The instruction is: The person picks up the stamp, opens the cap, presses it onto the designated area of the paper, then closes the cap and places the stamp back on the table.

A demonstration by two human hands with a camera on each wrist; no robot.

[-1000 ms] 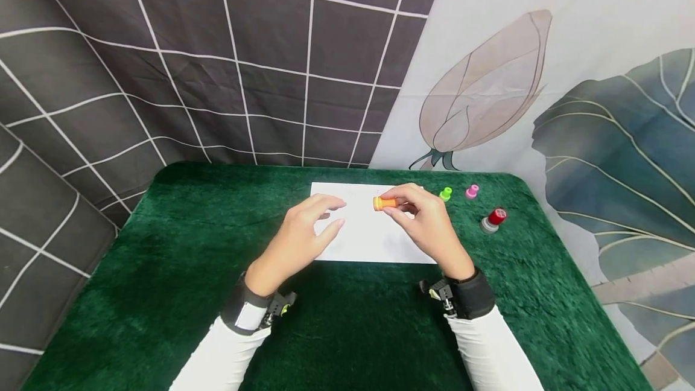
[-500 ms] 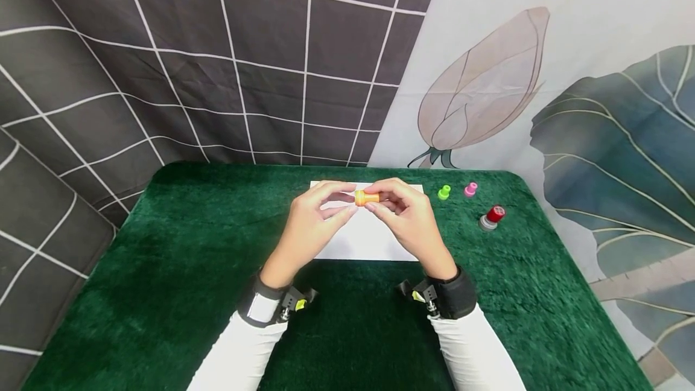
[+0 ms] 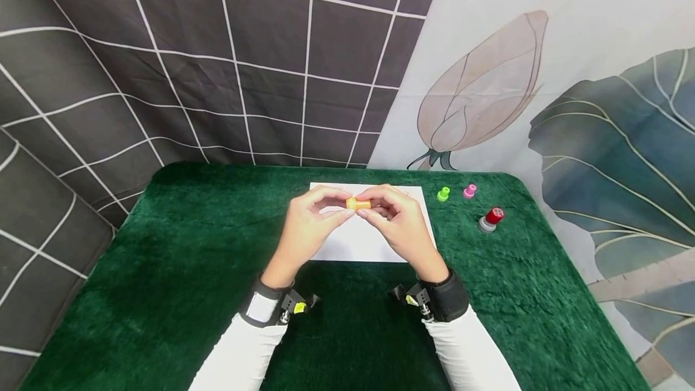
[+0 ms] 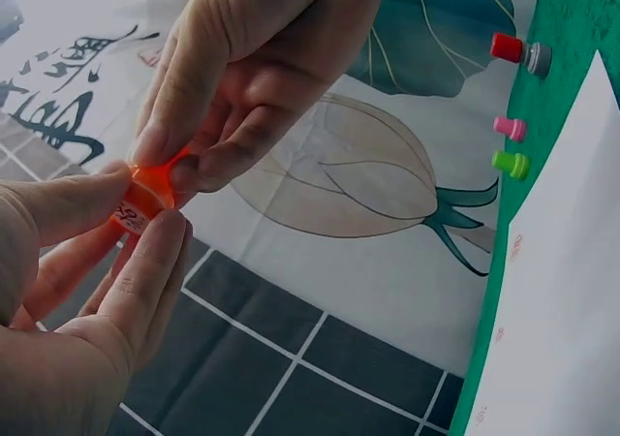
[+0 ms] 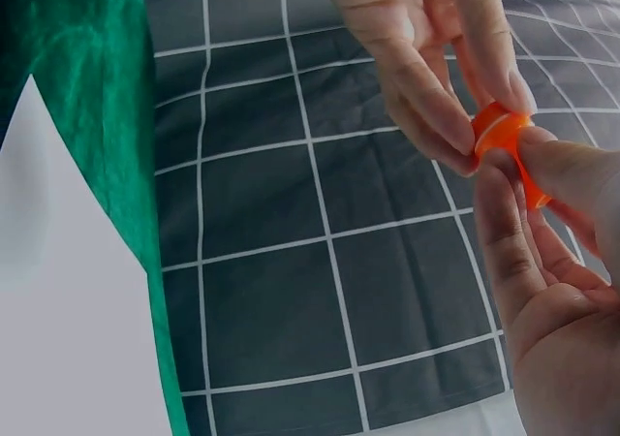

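A small orange stamp (image 3: 361,204) is held level above the white paper (image 3: 365,245), its narrow handle to the right and its wide end to the left. My right hand (image 3: 400,222) pinches the handle between thumb and fingertips. At the wide end, my left hand (image 3: 305,222) pinches with thumb and fingers. A light patterned end of the stamp (image 4: 130,217) shows in the left wrist view, partly covered by fingertips. In the right wrist view, both sets of fingertips meet around the orange stamp (image 5: 502,134). Faint red marks show along one edge of the paper.
To the right of the paper, a green stamp (image 3: 443,193) and a pink stamp (image 3: 469,190) stand on the green cloth (image 3: 217,246). A larger red and grey stamp (image 3: 491,219) leans nearer on the right. Patterned hangings (image 3: 271,77) rise behind the table.
My right hand has carried the orange stamp leftward while my left hand came in to meet it. The left fingers, apart from it at first, now pinch its wide end.
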